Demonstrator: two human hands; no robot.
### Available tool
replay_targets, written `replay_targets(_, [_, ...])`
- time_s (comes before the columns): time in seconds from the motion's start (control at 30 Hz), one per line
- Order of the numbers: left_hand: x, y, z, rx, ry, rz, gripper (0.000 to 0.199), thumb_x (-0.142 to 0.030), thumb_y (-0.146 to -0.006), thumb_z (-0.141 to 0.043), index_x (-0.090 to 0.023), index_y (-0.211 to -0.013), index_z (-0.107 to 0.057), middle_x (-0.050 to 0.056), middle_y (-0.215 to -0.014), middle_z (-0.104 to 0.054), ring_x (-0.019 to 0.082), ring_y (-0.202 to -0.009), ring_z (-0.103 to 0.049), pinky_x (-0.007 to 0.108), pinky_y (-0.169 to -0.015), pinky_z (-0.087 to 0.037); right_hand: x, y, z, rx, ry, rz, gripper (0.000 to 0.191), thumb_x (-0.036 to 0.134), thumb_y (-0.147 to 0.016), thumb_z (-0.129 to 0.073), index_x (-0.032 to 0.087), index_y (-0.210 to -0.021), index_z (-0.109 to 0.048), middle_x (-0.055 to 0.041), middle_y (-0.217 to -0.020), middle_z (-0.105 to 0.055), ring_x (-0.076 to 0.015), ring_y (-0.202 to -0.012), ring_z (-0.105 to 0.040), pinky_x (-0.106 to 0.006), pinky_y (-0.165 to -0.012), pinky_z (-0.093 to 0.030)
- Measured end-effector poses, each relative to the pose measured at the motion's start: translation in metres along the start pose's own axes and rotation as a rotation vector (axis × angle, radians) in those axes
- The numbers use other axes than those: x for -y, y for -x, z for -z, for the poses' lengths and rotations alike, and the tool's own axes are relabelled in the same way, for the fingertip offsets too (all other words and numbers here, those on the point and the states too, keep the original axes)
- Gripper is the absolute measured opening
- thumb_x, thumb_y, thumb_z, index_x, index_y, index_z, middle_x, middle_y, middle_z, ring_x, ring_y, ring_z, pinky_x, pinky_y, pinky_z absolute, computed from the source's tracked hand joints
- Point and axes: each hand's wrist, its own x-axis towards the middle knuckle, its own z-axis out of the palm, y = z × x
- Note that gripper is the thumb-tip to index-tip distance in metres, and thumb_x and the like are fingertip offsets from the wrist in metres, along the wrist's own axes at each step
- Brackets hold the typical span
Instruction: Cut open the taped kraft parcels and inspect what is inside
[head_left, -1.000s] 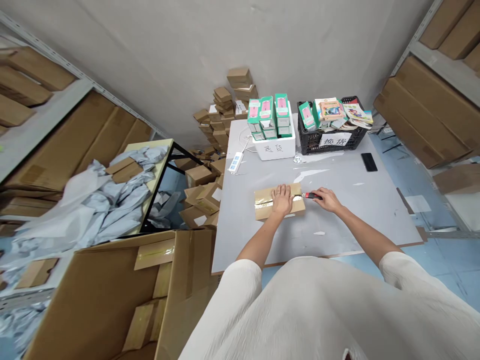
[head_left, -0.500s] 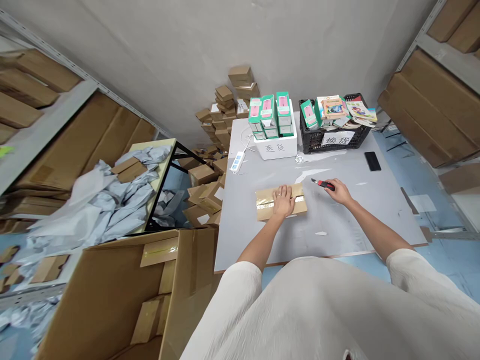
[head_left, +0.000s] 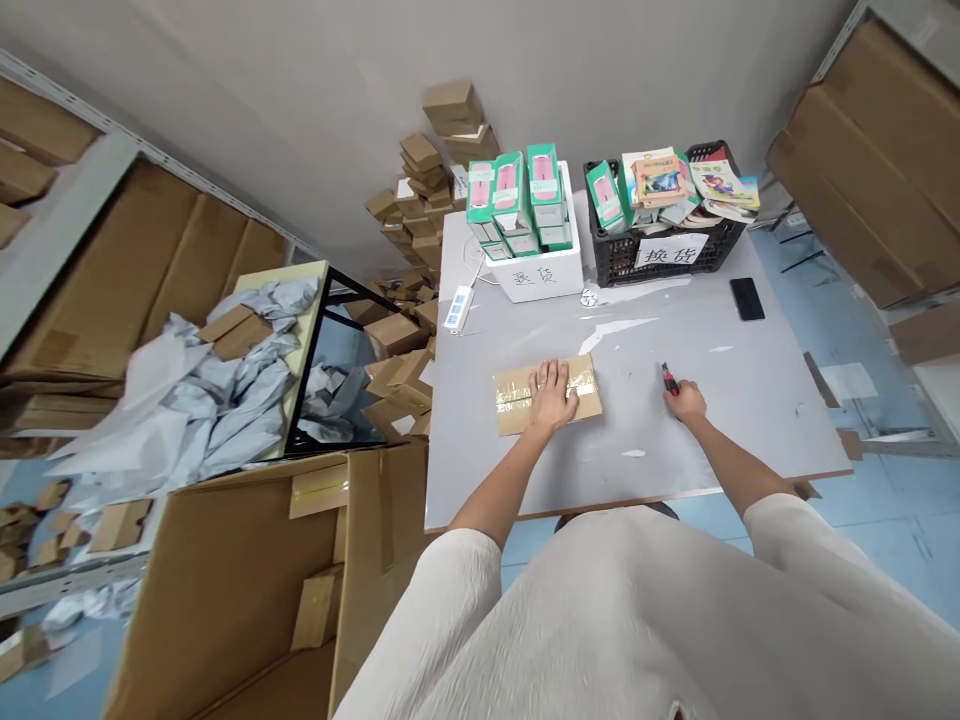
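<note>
A flat cardboard box (head_left: 514,416) with shiny tape across its top lies on the grey table (head_left: 480,480). My left hand (head_left: 551,397) rests flat on this box, fingers stretched out. To the right of the box, my right hand (head_left: 685,401) is wrapped round a red and black utility knife (head_left: 670,380). The knife's tip points away from me, and it is apart from the box.
At the table's back stand a white bin (head_left: 536,278) of green boxes and a black crate (head_left: 622,258) of books. A phone (head_left: 747,299) lies right, a power strip (head_left: 459,308) left. A large open carton (head_left: 240,560) stands at lower left.
My right hand has turned the knife from pointing left to pointing forward. The slit with white showing on the box is no longer visible; its taped face looks closed. The camera view has shifted.
</note>
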Motion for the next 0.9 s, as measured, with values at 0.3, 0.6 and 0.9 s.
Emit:
replay_targets(0.3, [0.005, 0.002, -0.005, -0.021, -0.017, 0.002, 0.072, -0.04, -0.106, -0.044, -0.018, -0.174, -0.039, 0.014, -0.184, -0.03, 0.035, -0.173, -0.02, 0.063, -0.14, -0.011, -0.027, -0.009, -0.018, -0.005, 0.003, -0.04, 0.046, 0.047, -0.1, -0.066, 0.016, -0.135, -0.064, -0.0216, -0.136, -0.063, -0.0356, -0.123, -0.064, -0.044, -0.096, -0.053])
replay_targets(0.6, [0.012, 0.001, -0.006, -0.117, 0.109, -0.042, 0.062, -0.029, -0.103, -0.044, -0.022, -0.164, -0.051, 0.015, -0.18, -0.037, 0.032, -0.169, -0.031, 0.06, -0.138, -0.018, 0.024, 0.006, -0.007, -0.186, -0.114, 0.369, 0.044, 0.043, -0.105, -0.05, 0.018, -0.138, -0.065, -0.0215, -0.137, -0.063, -0.0384, -0.126, -0.058, -0.053, -0.108, -0.048])
replay_targets(0.9, [0.036, 0.044, 0.02, -0.124, 0.07, 0.014, 0.059, -0.03, -0.105, -0.044, -0.023, -0.163, -0.049, 0.017, -0.176, -0.042, 0.031, -0.167, -0.032, 0.055, -0.136, -0.022, 0.171, 0.058, 0.019, -0.049, -0.157, 0.967, 0.063, 0.038, -0.095, -0.061, 0.026, -0.157, -0.06, -0.0149, -0.17, -0.051, -0.039, -0.153, -0.044, -0.057, -0.122, -0.039])
